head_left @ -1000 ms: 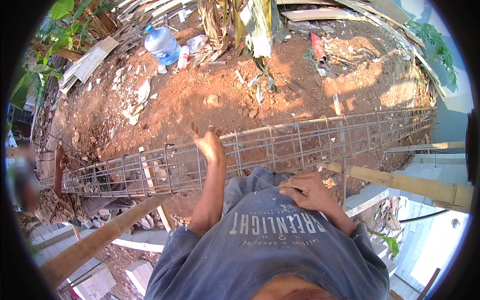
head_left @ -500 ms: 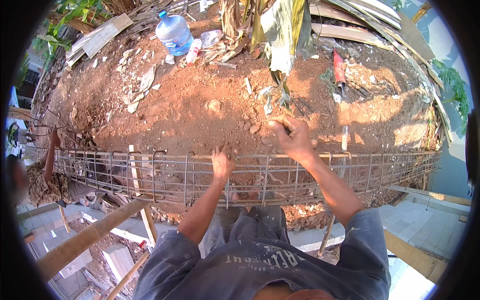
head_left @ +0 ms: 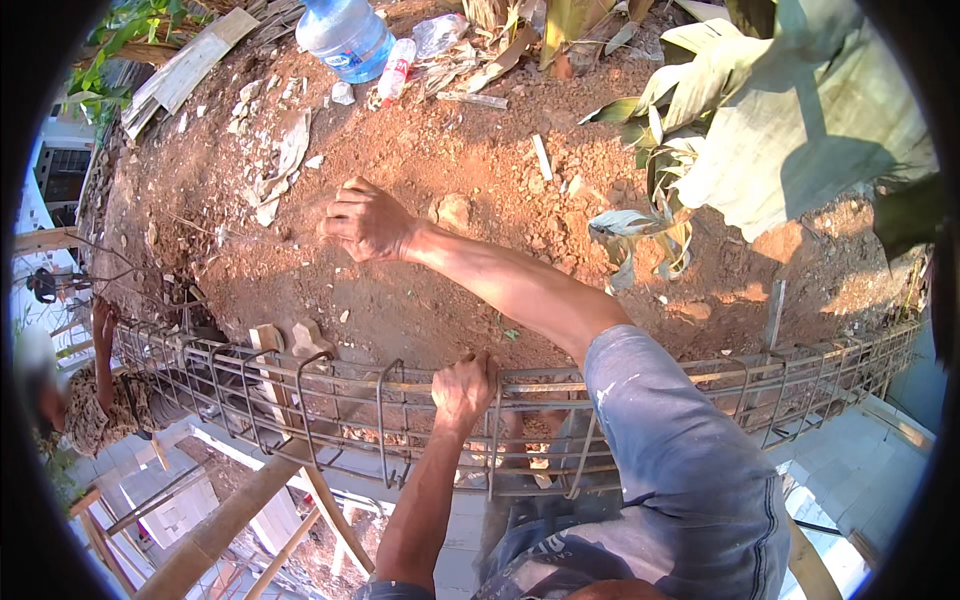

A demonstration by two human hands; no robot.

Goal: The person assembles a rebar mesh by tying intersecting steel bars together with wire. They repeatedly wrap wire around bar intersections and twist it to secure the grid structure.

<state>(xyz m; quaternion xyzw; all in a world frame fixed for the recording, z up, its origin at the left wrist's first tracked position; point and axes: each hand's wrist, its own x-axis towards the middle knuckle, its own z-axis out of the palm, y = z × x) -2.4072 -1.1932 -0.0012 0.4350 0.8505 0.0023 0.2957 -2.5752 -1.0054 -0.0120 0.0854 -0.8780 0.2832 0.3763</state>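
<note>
A long rebar cage point(head_left: 540, 388) of thin bars and square ties runs across in front of me. My left hand point(head_left: 465, 390) is closed over its top bars near the middle, the fingers curled around the far side. Stretched forward and to the left, my right hand point(head_left: 368, 222) hangs above the reddish soil beyond the cage, closed in a fist. What it holds, if anything, is hidden by the fingers. A wooden stake point(head_left: 270, 375) stands inside the cage left of my left hand.
A thick wooden pole point(head_left: 225, 520) slopes up to the cage at left. A co-worker's arm point(head_left: 103, 345) touches the cage's far left end. A large blue water bottle point(head_left: 347, 42) and a small plastic bottle point(head_left: 397, 70) lie beyond. Broad dry leaves point(head_left: 800, 130) hang at right.
My right hand has swung from the right side far to the left over the soil. My left hand stays on the cage. The view has shifted, and the leaves appear larger at right.
</note>
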